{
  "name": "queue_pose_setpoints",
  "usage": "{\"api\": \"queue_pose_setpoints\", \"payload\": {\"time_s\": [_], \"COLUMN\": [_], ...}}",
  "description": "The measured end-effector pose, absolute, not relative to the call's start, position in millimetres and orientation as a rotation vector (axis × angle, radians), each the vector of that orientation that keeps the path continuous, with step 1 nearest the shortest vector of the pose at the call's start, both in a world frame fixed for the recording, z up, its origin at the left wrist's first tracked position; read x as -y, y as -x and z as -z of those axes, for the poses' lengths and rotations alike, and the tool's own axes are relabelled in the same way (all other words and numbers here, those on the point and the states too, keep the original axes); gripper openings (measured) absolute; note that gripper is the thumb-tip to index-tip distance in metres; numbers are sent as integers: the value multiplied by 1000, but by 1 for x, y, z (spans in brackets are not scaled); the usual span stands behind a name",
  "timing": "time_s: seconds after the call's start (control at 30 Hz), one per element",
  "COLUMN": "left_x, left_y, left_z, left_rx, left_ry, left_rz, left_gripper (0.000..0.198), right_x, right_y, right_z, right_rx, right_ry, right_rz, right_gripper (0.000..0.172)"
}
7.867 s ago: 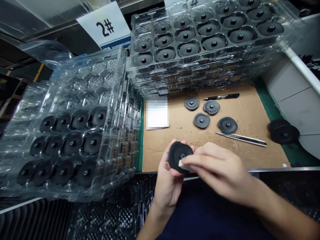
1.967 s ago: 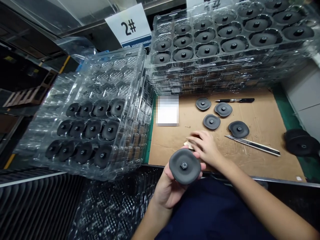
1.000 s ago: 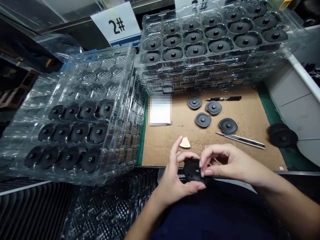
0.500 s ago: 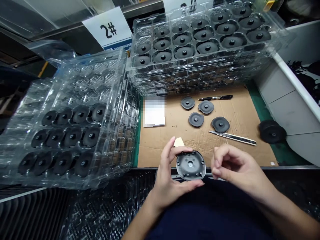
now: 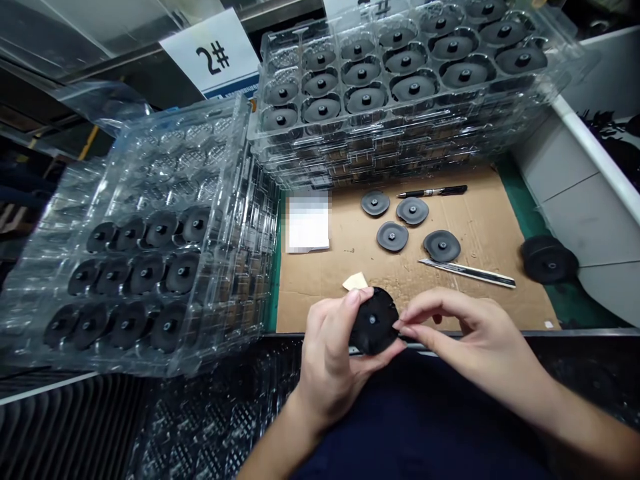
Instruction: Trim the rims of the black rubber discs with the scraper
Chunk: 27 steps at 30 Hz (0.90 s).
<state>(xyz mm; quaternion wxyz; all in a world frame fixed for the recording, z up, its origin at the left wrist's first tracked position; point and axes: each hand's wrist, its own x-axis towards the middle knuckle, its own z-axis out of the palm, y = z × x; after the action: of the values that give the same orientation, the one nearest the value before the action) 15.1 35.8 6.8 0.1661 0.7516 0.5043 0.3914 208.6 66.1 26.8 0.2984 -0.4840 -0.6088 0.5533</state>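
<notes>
My left hand point(image 5: 333, 343) grips a round black plastic disc point(image 5: 376, 323) by its edge, thumb on top and fingers below. The disc's face with a small central hub is turned up towards me. At its right edge, the thumb and index fingertip of my right hand point(image 5: 445, 323) pinch together against the rim; whether anything small sits between them is hidden. Just behind the disc lies a small cream-coloured piece point(image 5: 355, 282) on the cardboard sheet point(image 5: 320, 300). Several similar discs point(image 5: 393, 237) rest further back, and a craft knife point(image 5: 473, 274) lies by the nearest right one.
Stacked clear trays point(image 5: 370, 133) holding black discs stand at the back, with another tray stack point(image 5: 165, 280) at the left. A pen point(image 5: 433, 192), a white paper pad point(image 5: 308, 227) and a small pile of discs point(image 5: 550, 260) lie around. A white wall point(image 5: 575, 187) borders the right.
The disc has been turned over in my left hand: its ribbed inner side faced me before, the hub side does now. My right hand has moved left to touch its rim.
</notes>
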Motion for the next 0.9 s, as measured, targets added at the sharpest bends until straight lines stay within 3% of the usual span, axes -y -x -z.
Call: {"api": "queue_pose_setpoints", "payload": {"time_s": [0.27, 0.4, 0.5, 0.63, 0.73, 0.83, 0.9], "left_x": [-33, -37, -39, -37, -34, -33, -32], "left_y": [-17, -17, -18, -20, -20, -21, -23], "left_z": [-2, -2, -3, -1, 1, 2, 1], "left_rx": [-1463, -1452, -1464, -1436, -1458, -1482, -1475], "left_ry": [-2128, -2306, -2398, -2222, -2090, -1943, -1812], "left_rz": [-1150, -1166, -1180, -1207, -1220, -1223, -1200], "left_gripper": [108, 108, 107, 109, 109, 109, 106], "right_x": [-65, -64, -64, -62, -56, -48, -43], "right_y": [-207, -207, -204, -202, -206, -215, -221], "right_z": [-19, -19, -19, -12, 0, 11, 15], "right_rx": [1372, 1377, 1369, 1136, 962, 1019, 1207], "right_ry": [1172, 1246, 1261, 1173, 1103, 1178, 1261], "right_rz": [-1715, -1680, -1648, -1775, -1839, -1709, -1502], "right_gripper": [14, 7, 11, 20, 16, 3, 14]}}
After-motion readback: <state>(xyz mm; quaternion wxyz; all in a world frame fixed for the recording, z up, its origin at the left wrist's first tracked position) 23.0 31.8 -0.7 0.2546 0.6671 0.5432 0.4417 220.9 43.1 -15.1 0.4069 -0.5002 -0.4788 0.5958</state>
